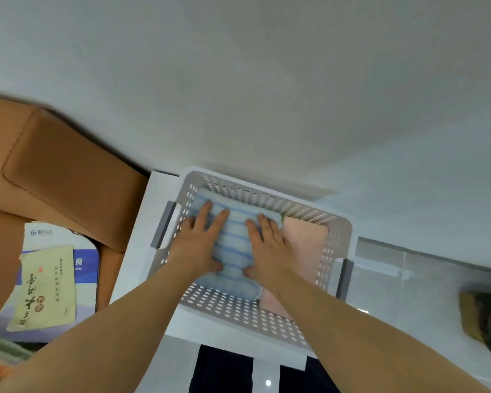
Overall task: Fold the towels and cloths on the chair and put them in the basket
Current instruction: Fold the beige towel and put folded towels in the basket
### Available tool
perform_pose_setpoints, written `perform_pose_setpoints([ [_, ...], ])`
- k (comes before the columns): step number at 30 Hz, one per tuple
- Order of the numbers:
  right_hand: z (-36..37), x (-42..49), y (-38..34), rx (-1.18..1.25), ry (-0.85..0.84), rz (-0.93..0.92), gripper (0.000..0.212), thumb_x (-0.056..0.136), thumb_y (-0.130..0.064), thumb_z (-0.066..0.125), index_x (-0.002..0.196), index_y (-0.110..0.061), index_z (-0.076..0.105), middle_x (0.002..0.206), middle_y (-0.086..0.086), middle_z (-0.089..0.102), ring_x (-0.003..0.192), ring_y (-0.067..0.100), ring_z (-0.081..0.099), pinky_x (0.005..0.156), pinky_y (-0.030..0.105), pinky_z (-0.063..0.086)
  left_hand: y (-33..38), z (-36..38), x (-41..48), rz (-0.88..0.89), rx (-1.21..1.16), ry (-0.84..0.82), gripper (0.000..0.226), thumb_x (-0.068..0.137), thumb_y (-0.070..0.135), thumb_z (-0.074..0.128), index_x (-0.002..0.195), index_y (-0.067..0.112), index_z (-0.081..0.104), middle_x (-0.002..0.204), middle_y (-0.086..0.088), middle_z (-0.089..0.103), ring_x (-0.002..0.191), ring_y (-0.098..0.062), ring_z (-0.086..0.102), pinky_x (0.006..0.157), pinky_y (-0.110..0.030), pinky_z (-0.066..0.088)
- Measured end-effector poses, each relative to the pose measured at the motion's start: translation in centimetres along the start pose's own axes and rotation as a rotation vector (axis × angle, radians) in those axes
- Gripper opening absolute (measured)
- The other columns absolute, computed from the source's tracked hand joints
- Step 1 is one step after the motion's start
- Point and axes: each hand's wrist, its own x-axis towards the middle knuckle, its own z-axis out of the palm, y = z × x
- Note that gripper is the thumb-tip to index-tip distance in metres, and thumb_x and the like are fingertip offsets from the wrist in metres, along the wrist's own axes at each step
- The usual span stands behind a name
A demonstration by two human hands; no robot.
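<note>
Both hands lay flat on the blue-striped towel (234, 236): the left hand (199, 245) and the right hand (268, 245) rested on top of it with fingers extended and spread. The thumbs pressed into its sides at the near end, where the fabric was squeezed to a narrow waist between them. Neither hand curled around the cloth.

Position: the folded towel sat inside the perforated basket (238, 304), directly beneath the palms, filling the half under and to the left of the grip. A folded pink towel (304, 242) lay just right of the right hand, touching the striped one along its edge.

Orientation: the striped towel's long axis ran away from the person, parallel to the fingers, from the near wall of the basket toward the far wall. Its blue stripes crossed that axis, running from hand to hand.

Progress, as judged: two folded pieces were in the basket — the pink one placed, the striped one being seated. The brown chair (68, 171), well left of the left hand, showed no cloth on its visible cushion. A printed bag (46, 287) lay nearer the left forearm, and blurred fabric-like colours at the lower-left corner could not be identified, so what was left could not be told.
</note>
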Motion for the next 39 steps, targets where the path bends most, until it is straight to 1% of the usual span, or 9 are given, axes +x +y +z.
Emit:
perform_pose_setpoints([
  [5, -0.6, -0.9, -0.5, 0.098, 0.018, 0.038, 0.093, 0.081, -0.033, 0.065, 0.15, -0.025, 0.003, 0.158, 0.001, -0.011, 0.145, 0.019, -0.005, 0.114, 0.037, 0.016, 0.2, -0.6, -0.7, 0.024, -0.068, -0.011, 0.1, 0.08, 0.043, 0.067, 0.148, 0.038, -0.006, 0.156, 0.002, -0.019, 0.141, -0.033, 0.01, 0.111, -0.041, 0.027],
  [8, -1.8, -3.6, -1.2, 0.354, 0.101, 0.113, 0.081, 0.082, -0.038, 0.065, 0.148, -0.026, 0.02, 0.157, 0.0, 0.01, 0.143, 0.021, 0.013, 0.112, 0.036, 0.022, 0.9, -1.8, -2.4, 0.042, -0.259, 0.078, 0.074, 0.086, 0.035, 0.061, 0.148, 0.025, 0.021, 0.157, -0.004, 0.008, 0.139, -0.031, 0.023, 0.111, -0.038, 0.026],
  [11, -2.9, -8.0, -1.6, 0.771, 0.303, 0.275, 0.057, 0.087, -0.035, 0.06, 0.139, -0.022, 0.039, 0.145, 0.002, 0.038, 0.131, 0.022, 0.037, 0.105, 0.03, 0.032, 3.2, -3.4, -5.2, 0.107, -0.52, 0.219, 0.045, 0.09, 0.023, 0.059, 0.132, 0.015, 0.049, 0.138, -0.007, 0.046, 0.124, -0.024, 0.045, 0.102, -0.029, 0.035],
  [14, -3.8, -13.2, -1.0, 1.057, 0.451, 0.384, 0.042, 0.09, -0.028, 0.058, 0.13, -0.017, 0.049, 0.133, 0.001, 0.05, 0.121, 0.018, 0.048, 0.094, 0.024, 0.036, 6.8, -5.5, -8.4, 0.196, -0.668, 0.227, 0.03, 0.092, 0.021, 0.057, 0.122, 0.016, 0.056, 0.116, -0.001, 0.06, 0.099, -0.013, 0.055, 0.08, -0.018, 0.037],
  [20, -4.1, -22.7, 2.7, 1.379, 0.723, 0.486, 0.012, 0.092, -0.023, 0.054, 0.103, -0.02, 0.055, 0.094, -0.008, 0.056, 0.085, 0.006, 0.052, 0.067, 0.018, 0.04, 16.0, -7.5, -14.5, 0.377, -0.676, 0.245, 0.021, 0.092, 0.021, 0.054, 0.112, 0.021, 0.059, 0.094, 0.006, 0.058, 0.086, -0.01, 0.055, 0.067, -0.017, 0.034],
  [28, -0.5, -37.7, 13.0, 1.581, 1.09, 0.559, 0.007, 0.094, -0.025, 0.053, 0.097, -0.022, 0.058, 0.095, -0.008, 0.058, 0.09, 0.009, 0.054, 0.076, 0.024, 0.041, 32.2, -3.3, -23.4, 0.604, -0.679, 0.164, 0.018, 0.094, 0.026, 0.051, 0.111, 0.025, 0.057, 0.099, 0.008, 0.057, 0.079, 0.0, 0.051, 0.056, -0.004, 0.036],
  [31, 2.2, -44.4, 17.8, 1.602, 1.191, 0.624, 0.008, 0.092, -0.021, 0.054, 0.085, -0.024, 0.058, 0.089, -0.006, 0.058, 0.087, 0.012, 0.055, 0.073, 0.026, 0.042, 39.0, -0.1, -27.3, 0.657, -0.705, 0.122, 0.012, 0.094, 0.024, 0.052, 0.104, 0.027, 0.057, 0.092, 0.014, 0.055, 0.079, 0.002, 0.051, 0.059, -0.003, 0.035],
  [35, 5.5, -52.5, 23.5, 1.592, 1.272, 0.703, 0.01, 0.089, -0.019, 0.055, 0.08, -0.023, 0.059, 0.084, -0.003, 0.058, 0.081, 0.014, 0.054, 0.071, 0.026, 0.044, 47.4, 3.9, -31.5, 0.692, -0.742, 0.072, 0.01, 0.092, 0.022, 0.055, 0.1, 0.027, 0.058, 0.097, 0.008, 0.059, 0.093, -0.012, 0.057, 0.08, -0.023, 0.044],
  [39, 8.3, -58.4, 28.2, 1.599, 1.319, 0.766, 0.012, 0.089, -0.018, 0.056, 0.077, -0.021, 0.059, 0.08, -0.003, 0.058, 0.075, 0.014, 0.053, 0.065, 0.025, 0.041, 54.3, 7.5, -34.8, 0.734, -0.737, 0.02, 0.008, 0.089, 0.018, 0.059, 0.095, 0.023, 0.061, 0.095, 0.001, 0.063, 0.094, -0.018, 0.062, 0.089, -0.027, 0.045],
])
